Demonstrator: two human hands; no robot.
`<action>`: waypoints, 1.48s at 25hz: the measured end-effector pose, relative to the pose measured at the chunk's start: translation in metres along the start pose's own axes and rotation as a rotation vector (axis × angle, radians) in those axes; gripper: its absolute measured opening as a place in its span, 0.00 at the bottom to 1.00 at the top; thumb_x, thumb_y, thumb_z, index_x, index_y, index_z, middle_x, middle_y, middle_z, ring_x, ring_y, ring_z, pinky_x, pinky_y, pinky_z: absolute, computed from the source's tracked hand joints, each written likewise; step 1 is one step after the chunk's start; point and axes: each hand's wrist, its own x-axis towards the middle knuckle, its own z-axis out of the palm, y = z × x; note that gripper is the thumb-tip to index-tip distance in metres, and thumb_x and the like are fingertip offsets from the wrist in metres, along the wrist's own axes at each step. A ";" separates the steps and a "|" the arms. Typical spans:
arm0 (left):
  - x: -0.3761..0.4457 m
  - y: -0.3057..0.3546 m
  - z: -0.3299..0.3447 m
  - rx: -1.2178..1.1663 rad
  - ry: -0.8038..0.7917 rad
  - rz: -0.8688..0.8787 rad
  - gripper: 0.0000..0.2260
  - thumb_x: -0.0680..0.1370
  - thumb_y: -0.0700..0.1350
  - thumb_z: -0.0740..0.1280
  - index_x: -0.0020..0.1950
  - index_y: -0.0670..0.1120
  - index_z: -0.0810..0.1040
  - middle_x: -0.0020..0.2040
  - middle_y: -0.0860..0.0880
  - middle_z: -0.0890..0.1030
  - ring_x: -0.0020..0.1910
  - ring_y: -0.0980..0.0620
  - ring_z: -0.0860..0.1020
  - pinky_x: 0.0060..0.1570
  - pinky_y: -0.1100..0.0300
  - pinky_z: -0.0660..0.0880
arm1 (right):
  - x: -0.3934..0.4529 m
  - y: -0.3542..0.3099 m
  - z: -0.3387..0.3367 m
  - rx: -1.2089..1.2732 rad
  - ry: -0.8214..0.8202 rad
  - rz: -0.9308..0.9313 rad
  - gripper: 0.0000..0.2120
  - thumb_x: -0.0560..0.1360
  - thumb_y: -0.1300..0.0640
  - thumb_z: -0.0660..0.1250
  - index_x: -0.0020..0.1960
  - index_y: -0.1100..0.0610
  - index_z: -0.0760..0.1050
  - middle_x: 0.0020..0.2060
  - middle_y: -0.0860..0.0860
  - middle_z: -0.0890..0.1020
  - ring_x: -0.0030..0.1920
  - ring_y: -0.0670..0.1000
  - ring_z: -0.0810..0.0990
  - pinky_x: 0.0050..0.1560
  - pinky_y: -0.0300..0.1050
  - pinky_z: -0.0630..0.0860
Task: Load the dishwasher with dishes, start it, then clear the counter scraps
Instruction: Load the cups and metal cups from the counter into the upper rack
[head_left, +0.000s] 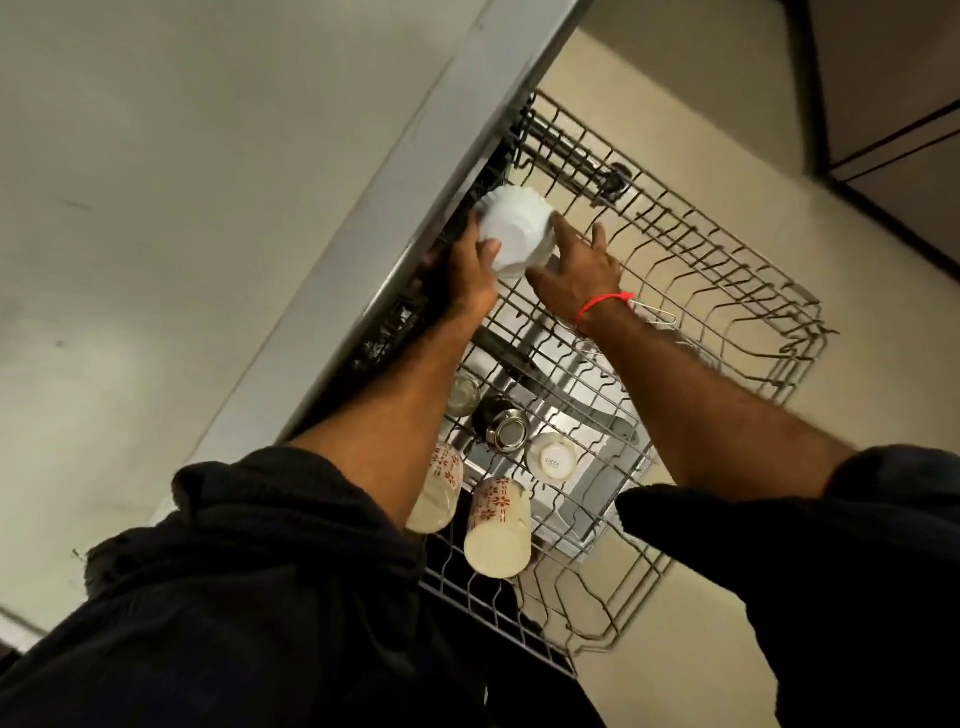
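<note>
A white scalloped bowl is held upside down over the far left corner of the pulled-out upper dishwasher rack. My left hand grips its left side, thumb on the base. My right hand, with a red thread at the wrist, presses fingers against its right side. Nearer in the rack lie two cream mugs with red flowers, a steel cup, a small white cup and a clear glass.
The grey edge of the counter runs diagonally along the rack's left side, with the pale worktop beyond. The rack's right half holds bare wire tines. A beige floor and dark cabinet fronts lie at the right.
</note>
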 end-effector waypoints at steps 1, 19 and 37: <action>0.005 -0.007 0.006 0.011 0.000 -0.012 0.23 0.85 0.42 0.59 0.80 0.46 0.61 0.66 0.41 0.73 0.68 0.45 0.70 0.69 0.50 0.66 | 0.003 0.002 0.005 -0.016 -0.016 0.014 0.35 0.76 0.51 0.65 0.79 0.50 0.53 0.74 0.60 0.67 0.79 0.61 0.46 0.76 0.66 0.47; -0.084 -0.056 0.029 0.300 0.230 0.198 0.26 0.82 0.46 0.63 0.79 0.53 0.63 0.82 0.52 0.57 0.77 0.42 0.57 0.71 0.37 0.61 | -0.066 0.065 -0.001 0.082 0.070 -0.183 0.30 0.77 0.65 0.62 0.77 0.53 0.61 0.77 0.56 0.62 0.79 0.60 0.49 0.76 0.66 0.53; -0.433 -0.086 0.164 0.297 0.388 0.012 0.25 0.81 0.52 0.64 0.78 0.56 0.64 0.82 0.49 0.52 0.76 0.42 0.53 0.72 0.36 0.56 | -0.270 0.243 -0.086 -0.063 -0.094 -0.635 0.32 0.73 0.61 0.59 0.77 0.57 0.62 0.76 0.54 0.65 0.78 0.57 0.58 0.76 0.60 0.58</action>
